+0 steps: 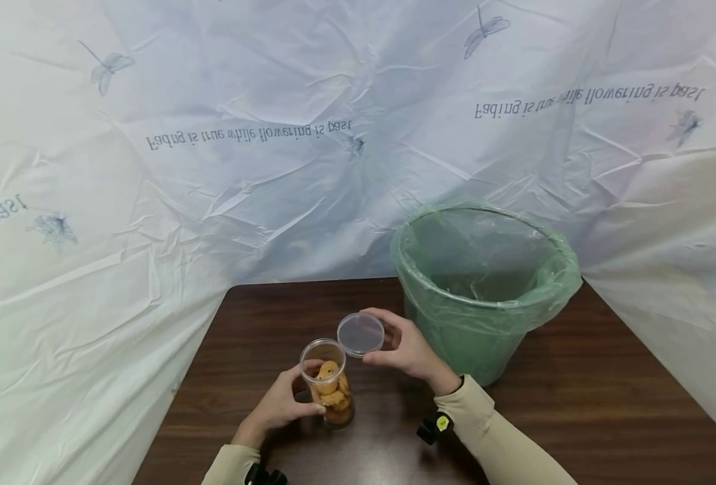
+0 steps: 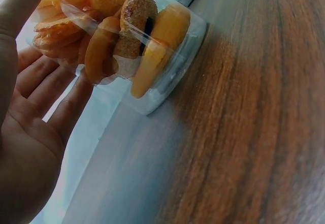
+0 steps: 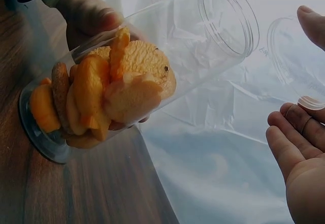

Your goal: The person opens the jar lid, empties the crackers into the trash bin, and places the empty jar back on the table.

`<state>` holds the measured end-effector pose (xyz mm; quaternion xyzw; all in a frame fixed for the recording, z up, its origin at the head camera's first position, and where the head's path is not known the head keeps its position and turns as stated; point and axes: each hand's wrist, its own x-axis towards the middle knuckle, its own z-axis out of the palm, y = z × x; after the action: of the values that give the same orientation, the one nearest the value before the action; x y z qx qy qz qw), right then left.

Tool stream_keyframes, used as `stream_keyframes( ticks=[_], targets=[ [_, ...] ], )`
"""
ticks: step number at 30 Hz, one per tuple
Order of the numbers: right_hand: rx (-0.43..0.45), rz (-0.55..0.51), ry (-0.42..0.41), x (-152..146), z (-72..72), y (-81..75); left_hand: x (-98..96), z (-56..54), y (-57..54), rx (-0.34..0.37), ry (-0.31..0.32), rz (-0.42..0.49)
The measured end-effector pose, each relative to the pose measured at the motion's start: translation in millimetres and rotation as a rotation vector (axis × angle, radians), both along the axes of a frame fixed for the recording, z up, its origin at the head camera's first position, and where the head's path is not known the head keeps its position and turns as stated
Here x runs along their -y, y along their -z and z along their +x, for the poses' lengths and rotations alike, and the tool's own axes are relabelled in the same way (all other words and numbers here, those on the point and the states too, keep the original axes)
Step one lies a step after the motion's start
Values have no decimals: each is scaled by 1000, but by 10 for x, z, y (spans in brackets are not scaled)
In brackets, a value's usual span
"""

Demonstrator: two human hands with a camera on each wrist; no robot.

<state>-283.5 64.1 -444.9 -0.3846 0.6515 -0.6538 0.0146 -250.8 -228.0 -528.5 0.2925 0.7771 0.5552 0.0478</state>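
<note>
Nearest the head camera, at the lower edge of my feed: two beige sleeves (image 1: 503, 438), a black device (image 1: 428, 431) at each wrist. Item, left hand (image 1: 281, 403): thumb and fingers curled about opposite sides, clamped on the body of a jar (image 1: 329, 385). Item, jar: clear, cylindrical, placed before the person, base down at the tabletop (image 1: 588, 397), mouth uncovered; whether it leans a little I cannot tell. Contents: a jumble of orange and brown biscuit-like pieces (image 3: 137, 64) in the lower part, the wall above them bare; I cannot make a sure count. Item, right hand (image 1: 411, 350): thumb and fingers pinching the edge of a lid (image 1: 360, 335). Item, lid: round, transparent, held just beside the jar's mouth; my right wrist view shows a gap between them. Item, bin (image 1: 469, 353): green, standing on the dark wood-grain tabletop beyond the right hand, a translucent pale green liner (image 1: 548, 303) folded over its rim. Item, backdrop: white sheeting (image 1: 261, 74), printed with dragonflies and inverted lettering. Progress, by my judgement: jar gripped, lid clear of the mouth, pieces still inside. Entered as not done: seating the lid, or taking any piece out, so far as I see. Whether the lid is coming off or going on, I cannot tell.
</note>
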Motion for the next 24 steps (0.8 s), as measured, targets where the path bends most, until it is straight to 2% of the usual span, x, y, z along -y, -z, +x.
stream_keyframes(
  ticks=[15, 24],
  targets=[
    [-23, -1, 8, -8, -25, 64, 9, 1, -8, -11, 5, 1],
    [7, 2, 13, -20, -16, 103, 10, 4, 1, -29, 13, 13]
  ],
)
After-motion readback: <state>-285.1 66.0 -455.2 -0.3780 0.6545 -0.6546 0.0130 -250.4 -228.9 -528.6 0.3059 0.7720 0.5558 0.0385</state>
